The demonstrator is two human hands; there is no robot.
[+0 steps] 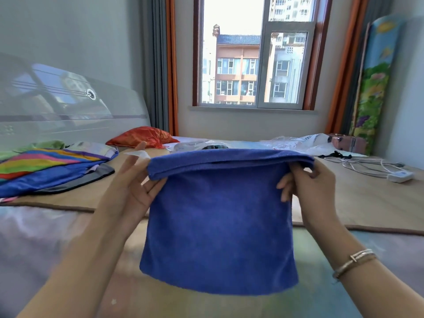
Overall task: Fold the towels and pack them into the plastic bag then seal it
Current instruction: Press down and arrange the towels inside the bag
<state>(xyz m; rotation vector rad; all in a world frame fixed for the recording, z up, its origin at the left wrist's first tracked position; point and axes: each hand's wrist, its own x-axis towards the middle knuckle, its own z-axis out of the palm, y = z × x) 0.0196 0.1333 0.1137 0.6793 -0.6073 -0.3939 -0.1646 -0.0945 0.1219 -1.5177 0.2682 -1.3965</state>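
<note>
Beyond her fingers point(289, 180), a mat-covered bed point(367, 203) under the window point(254, 53) holds plastic bags point(298, 143). Both hands, left hand point(128, 189) and right hand point(309, 187), pinch the blue towel point(218, 226) hanging folded between them, hiding the bed's middle.

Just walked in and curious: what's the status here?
Left hand and right hand each hold the blue towel by a top corner. Towel doubled over, hanging. Plastic bag lies behind. Nothing blocking.

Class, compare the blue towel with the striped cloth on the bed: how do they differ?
The blue towel is one plain colour; the striped cloth is rainbow-banded. The blue towel hangs in the air, held at its top corners by the left hand and right hand; the striped cloth lies untouched on the bed. Both are doubled over.
</note>
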